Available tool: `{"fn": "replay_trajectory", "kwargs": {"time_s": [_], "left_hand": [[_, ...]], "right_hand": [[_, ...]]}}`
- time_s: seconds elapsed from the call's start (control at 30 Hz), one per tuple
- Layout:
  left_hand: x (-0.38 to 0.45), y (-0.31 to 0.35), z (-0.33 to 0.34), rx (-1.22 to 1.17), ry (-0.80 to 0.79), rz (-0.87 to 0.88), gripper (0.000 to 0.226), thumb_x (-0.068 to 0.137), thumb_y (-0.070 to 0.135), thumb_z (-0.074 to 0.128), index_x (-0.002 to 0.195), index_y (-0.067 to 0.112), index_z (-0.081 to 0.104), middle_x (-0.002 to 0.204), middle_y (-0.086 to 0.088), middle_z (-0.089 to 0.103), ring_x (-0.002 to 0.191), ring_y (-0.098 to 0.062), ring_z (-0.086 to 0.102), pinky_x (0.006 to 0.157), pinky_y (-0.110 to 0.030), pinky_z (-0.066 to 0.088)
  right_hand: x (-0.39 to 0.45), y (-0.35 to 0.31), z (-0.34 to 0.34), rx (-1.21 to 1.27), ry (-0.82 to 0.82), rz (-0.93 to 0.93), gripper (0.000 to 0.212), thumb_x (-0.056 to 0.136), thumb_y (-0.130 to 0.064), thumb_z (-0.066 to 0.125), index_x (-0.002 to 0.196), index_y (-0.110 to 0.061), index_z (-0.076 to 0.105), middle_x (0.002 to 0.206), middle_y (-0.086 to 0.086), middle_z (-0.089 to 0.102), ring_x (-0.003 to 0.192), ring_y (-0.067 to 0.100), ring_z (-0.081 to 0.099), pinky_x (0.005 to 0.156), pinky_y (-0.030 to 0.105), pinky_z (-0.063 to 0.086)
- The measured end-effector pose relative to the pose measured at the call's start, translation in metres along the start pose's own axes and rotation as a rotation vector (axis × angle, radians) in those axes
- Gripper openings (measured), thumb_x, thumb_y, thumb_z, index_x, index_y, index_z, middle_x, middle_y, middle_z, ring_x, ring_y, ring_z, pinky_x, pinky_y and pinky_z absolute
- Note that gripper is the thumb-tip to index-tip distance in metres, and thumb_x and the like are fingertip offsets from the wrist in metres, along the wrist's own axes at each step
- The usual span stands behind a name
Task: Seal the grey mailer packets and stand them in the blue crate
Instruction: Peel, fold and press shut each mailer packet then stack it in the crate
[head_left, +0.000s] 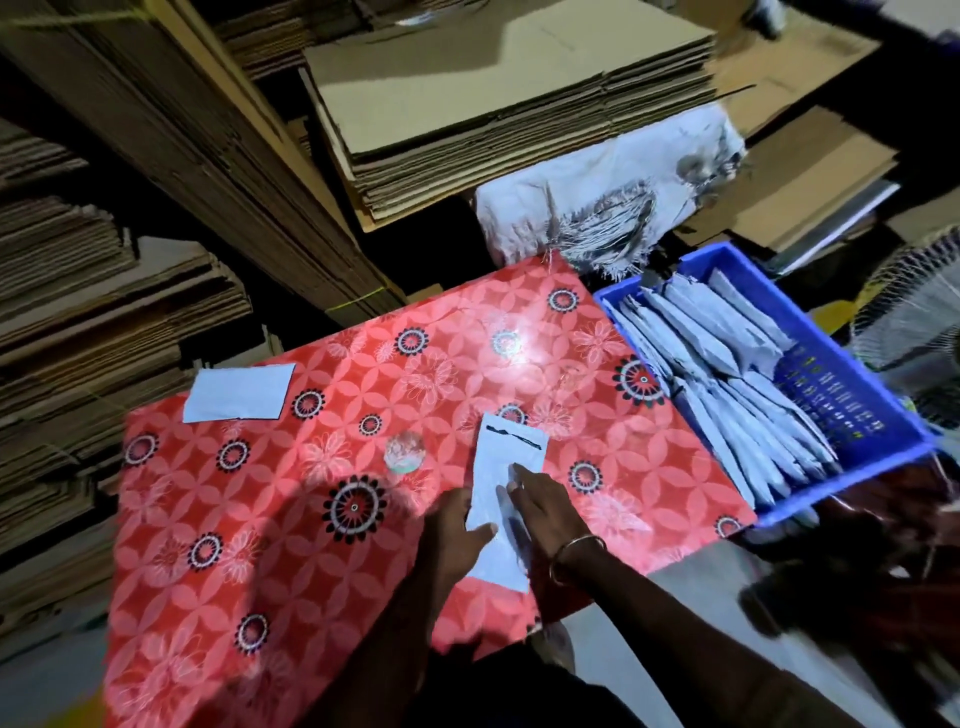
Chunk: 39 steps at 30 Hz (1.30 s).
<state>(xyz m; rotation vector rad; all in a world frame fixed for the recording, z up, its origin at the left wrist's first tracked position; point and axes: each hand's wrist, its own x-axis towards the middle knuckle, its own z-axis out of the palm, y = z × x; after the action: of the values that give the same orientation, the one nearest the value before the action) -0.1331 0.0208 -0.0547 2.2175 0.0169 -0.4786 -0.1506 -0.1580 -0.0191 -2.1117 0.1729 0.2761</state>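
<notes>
A grey mailer packet (503, 467) lies flat on the red flowered table (291, 519), its flap end with a dark line pointing away from me. My left hand (457, 525) holds the packet's left edge, thumb on top of it. My right hand (545, 512) lies flat on the packet's right side with straight fingers, a bangle on the wrist. The blue crate (878, 415) stands at the table's right end, and several grey packets (727, 374) lean on edge inside it. A second pale packet (239, 392) lies flat at the table's far left.
Tall stacks of flattened cardboard (467, 104) stand behind and left of the table. A frayed white sack (608, 208) sits beyond the crate. A fan grille (914, 312) shows at the right edge. Grey floor lies below the table's near edge.
</notes>
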Motion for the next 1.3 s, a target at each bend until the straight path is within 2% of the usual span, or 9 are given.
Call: {"fn": "replay_trajectory", "kwargs": {"time_s": [0.07, 0.2, 0.4, 0.57, 0.73, 0.83, 0.97, 1.1, 1.3], "left_hand": [[-0.004, 0.016, 0.005, -0.099, -0.029, -0.024, 0.046, 0.079, 0.012, 0.084, 0.113, 0.025, 0.055, 0.102, 0.011, 0.060, 0.096, -0.013, 0.059, 0.076, -0.015, 0.043], [-0.005, 0.045, 0.014, -0.253, -0.080, 0.035, 0.065, 0.076, 0.004, 0.082, 0.129, 0.027, 0.051, 0.119, 0.015, 0.061, 0.114, -0.016, 0.063, 0.099, -0.040, 0.053], [0.011, 0.097, 0.038, -0.319, -0.209, 0.134, 0.088, 0.067, 0.013, 0.079, 0.146, 0.035, 0.044, 0.133, 0.022, 0.064, 0.121, -0.008, 0.063, 0.101, -0.042, 0.053], [0.024, 0.146, 0.085, -0.343, -0.296, 0.135, 0.091, 0.066, 0.007, 0.076, 0.144, 0.041, 0.043, 0.113, 0.017, 0.071, 0.097, -0.001, 0.068, 0.087, -0.036, 0.058], [0.041, 0.216, 0.147, -0.348, -0.318, 0.096, 0.076, 0.088, -0.010, 0.070, 0.146, 0.028, 0.039, 0.099, 0.014, 0.056, 0.077, 0.008, 0.060, 0.070, -0.006, 0.046], [0.061, 0.249, 0.192, -0.357, -0.315, 0.043, 0.064, 0.090, -0.011, 0.065, 0.139, 0.026, 0.049, 0.093, 0.011, 0.058, 0.069, 0.015, 0.058, 0.072, -0.015, 0.049], [0.079, 0.287, 0.247, -0.370, -0.310, -0.075, 0.052, 0.083, 0.001, 0.057, 0.133, 0.018, 0.059, 0.083, 0.014, 0.059, 0.069, 0.000, 0.055, 0.079, -0.034, 0.046], [0.094, 0.308, 0.283, -0.319, -0.345, -0.164, 0.041, 0.097, -0.003, 0.053, 0.137, 0.002, 0.059, 0.108, -0.007, 0.064, 0.090, -0.020, 0.063, 0.084, -0.031, 0.048], [0.110, 0.303, 0.305, -0.185, -0.315, -0.242, 0.030, 0.092, 0.005, 0.060, 0.121, -0.004, 0.066, 0.113, -0.014, 0.070, 0.104, -0.018, 0.063, 0.100, -0.040, 0.050]], "right_hand": [[-0.001, -0.002, -0.007, 0.038, 0.048, 0.064, 0.042, 0.105, -0.035, 0.048, 0.135, -0.007, 0.059, 0.128, 0.020, 0.063, 0.122, 0.033, 0.055, 0.103, 0.040, 0.039], [0.001, -0.008, -0.025, 0.149, 0.128, 0.109, 0.038, 0.106, -0.025, 0.049, 0.136, -0.003, 0.059, 0.135, 0.018, 0.061, 0.128, 0.030, 0.052, 0.105, 0.031, 0.034], [0.003, 0.003, -0.070, 0.228, 0.258, 0.120, 0.043, 0.104, -0.033, 0.048, 0.142, -0.015, 0.056, 0.140, 0.011, 0.056, 0.134, 0.022, 0.047, 0.116, 0.035, 0.033], [0.009, 0.044, -0.132, 0.143, 0.353, 0.090, 0.036, 0.104, -0.017, 0.052, 0.137, -0.007, 0.059, 0.135, 0.014, 0.058, 0.131, 0.027, 0.047, 0.110, 0.025, 0.028], [0.021, 0.104, -0.200, 0.153, 0.357, 0.091, 0.052, 0.093, -0.038, 0.045, 0.131, -0.008, 0.064, 0.130, 0.016, 0.060, 0.127, 0.028, 0.051, 0.112, 0.034, 0.033], [0.030, 0.143, -0.245, 0.114, 0.357, 0.087, 0.050, 0.093, -0.036, 0.045, 0.129, -0.008, 0.064, 0.127, 0.016, 0.061, 0.125, 0.028, 0.052, 0.108, 0.028, 0.032], [0.038, 0.194, -0.288, 0.075, 0.286, 0.122, 0.050, 0.093, -0.031, 0.045, 0.129, -0.004, 0.064, 0.126, 0.020, 0.062, 0.123, 0.031, 0.053, 0.105, 0.022, 0.030], [0.045, 0.239, -0.306, 0.085, 0.243, 0.178, 0.050, 0.091, -0.030, 0.046, 0.129, -0.005, 0.065, 0.125, 0.020, 0.060, 0.121, 0.030, 0.054, 0.104, 0.019, 0.029], [0.067, 0.276, -0.300, 0.173, 0.072, 0.285, 0.033, 0.103, -0.013, 0.052, 0.134, -0.008, 0.061, 0.135, 0.017, 0.057, 0.132, 0.030, 0.050, 0.114, 0.032, 0.031]]}}
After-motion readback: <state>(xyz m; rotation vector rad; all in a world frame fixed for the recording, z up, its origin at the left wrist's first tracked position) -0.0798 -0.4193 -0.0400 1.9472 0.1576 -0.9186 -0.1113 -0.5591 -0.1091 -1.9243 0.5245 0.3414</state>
